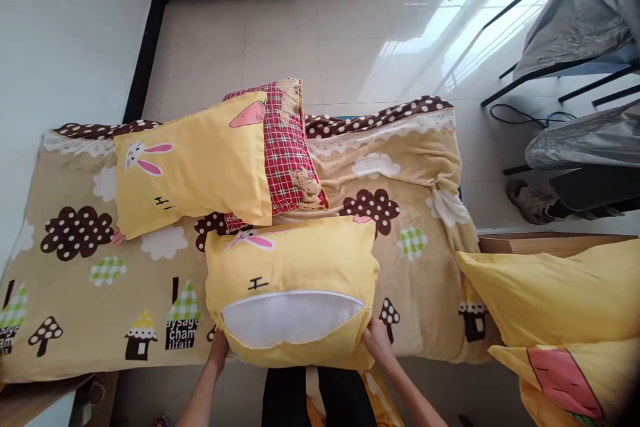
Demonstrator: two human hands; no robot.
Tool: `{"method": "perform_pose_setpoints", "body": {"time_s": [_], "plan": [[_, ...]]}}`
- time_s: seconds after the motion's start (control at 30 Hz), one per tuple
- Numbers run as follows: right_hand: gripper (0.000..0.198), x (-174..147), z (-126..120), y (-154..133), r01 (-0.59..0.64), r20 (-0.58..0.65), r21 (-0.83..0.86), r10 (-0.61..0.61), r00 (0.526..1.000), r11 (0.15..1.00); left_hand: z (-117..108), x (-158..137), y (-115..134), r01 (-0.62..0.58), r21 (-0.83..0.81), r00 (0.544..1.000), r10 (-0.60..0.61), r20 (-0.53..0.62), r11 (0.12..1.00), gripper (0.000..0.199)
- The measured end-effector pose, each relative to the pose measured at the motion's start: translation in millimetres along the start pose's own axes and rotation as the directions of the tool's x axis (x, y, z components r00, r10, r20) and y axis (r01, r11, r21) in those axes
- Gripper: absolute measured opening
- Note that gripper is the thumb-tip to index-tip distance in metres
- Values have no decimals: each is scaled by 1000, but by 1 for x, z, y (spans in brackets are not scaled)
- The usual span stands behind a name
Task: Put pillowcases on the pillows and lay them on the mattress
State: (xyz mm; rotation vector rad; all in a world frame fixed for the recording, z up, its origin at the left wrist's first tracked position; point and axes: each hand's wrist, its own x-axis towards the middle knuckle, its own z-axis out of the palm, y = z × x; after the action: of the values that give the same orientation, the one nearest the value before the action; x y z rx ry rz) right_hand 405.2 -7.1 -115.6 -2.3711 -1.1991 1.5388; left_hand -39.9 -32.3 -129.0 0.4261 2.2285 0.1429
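Right in front of me lies a yellow pillowcase (315,260) with a rabbit print. A long slit along its near side gapes, and a white inner pillow (293,319) shows through. My left hand (219,349) is closed on the case's near left edge, its fingertips partly hidden by the cloth. At the opposite edge, my right hand (377,341) grips the near right side, fingers also partly covered. Beyond it, a second yellow pillow (200,177) with a rabbit and carrot rests on a red plaid pillow (286,153).
A beige patterned blanket (430,293) covers the bed under the pillows. More yellow pillows (555,287) are stacked at the right. Grey-covered furniture (575,20) and a shoe (530,202) stand beyond them. A white wall (65,33) bounds the left.
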Motion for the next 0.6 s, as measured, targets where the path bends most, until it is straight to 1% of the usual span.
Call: {"method": "perform_pose_setpoints", "body": {"time_s": [0.07, 0.1, 0.17, 0.23, 0.27, 0.3, 0.33, 0.37, 0.4, 0.43, 0.47, 0.5, 0.53, 0.57, 0.6], "plan": [[28, -5, -17, -1, 23, -16, -69, -25, 1000, 997, 1, 3, 10, 8, 25, 998, -7, -64, 1000, 47], [30, -8, -32, 4, 0, -49, -114, -6, 999, 994, -3, 2, 12, 34, 54, 993, -27, -118, 998, 52], [33, -12, -67, 25, -108, -150, -245, 72, 986, 964, -17, -3, 10, 100, 103, 970, -74, -230, 990, 67], [37, -14, -96, 52, -222, -240, -428, 127, 962, 876, -33, -11, 0, 141, 133, 947, -95, -308, 981, 75], [38, -14, -105, 63, -252, -263, -504, 132, 956, 826, -40, -16, -7, 141, 143, 941, -88, -326, 980, 74], [37, -14, -108, 71, -247, -268, -561, 109, 957, 790, -46, -21, -14, 129, 152, 941, -73, -330, 980, 69], [34, -15, -106, 74, -203, -261, -592, 53, 964, 780, -51, -25, -21, 114, 159, 943, -56, -329, 981, 61], [31, -17, -99, 72, -127, -254, -601, -37, 966, 789, -54, -29, -26, 79, 172, 943, -18, -333, 982, 54], [28, -20, -87, 65, -14, -245, -596, -165, 955, 803, -56, -33, -30, 6, 199, 937, 64, -343, 980, 47], [27, -25, -73, 53, 129, -234, -582, -318, 919, 803, -56, -38, -32, -115, 244, 915, 199, -350, 963, 42], [26, -31, -57, 38, 291, -211, -569, -479, 852, 769, -55, -43, -30, -277, 309, 860, 378, -343, 910, 38], [25, -37, -41, 19, 450, -171, -551, -623, 763, 703, -52, -49, -26, -459, 386, 759, 579, -297, 800, 34], [26, -44, -25, 0, 579, -118, -532, -731, 672, 618, -49, -56, -20, -631, 454, 614, 763, -204, 629, 30], [27, -50, -11, -19, 675, -49, -513, -803, 594, 531, -46, -62, -11, -763, 491, 447, 892, -69, 420, 27], [30, -53, 0, -35, 735, 16, -496, -842, 540, 462, -43, -67, -1, -842, 493, 298, 951, 81, 221, 28]]}}
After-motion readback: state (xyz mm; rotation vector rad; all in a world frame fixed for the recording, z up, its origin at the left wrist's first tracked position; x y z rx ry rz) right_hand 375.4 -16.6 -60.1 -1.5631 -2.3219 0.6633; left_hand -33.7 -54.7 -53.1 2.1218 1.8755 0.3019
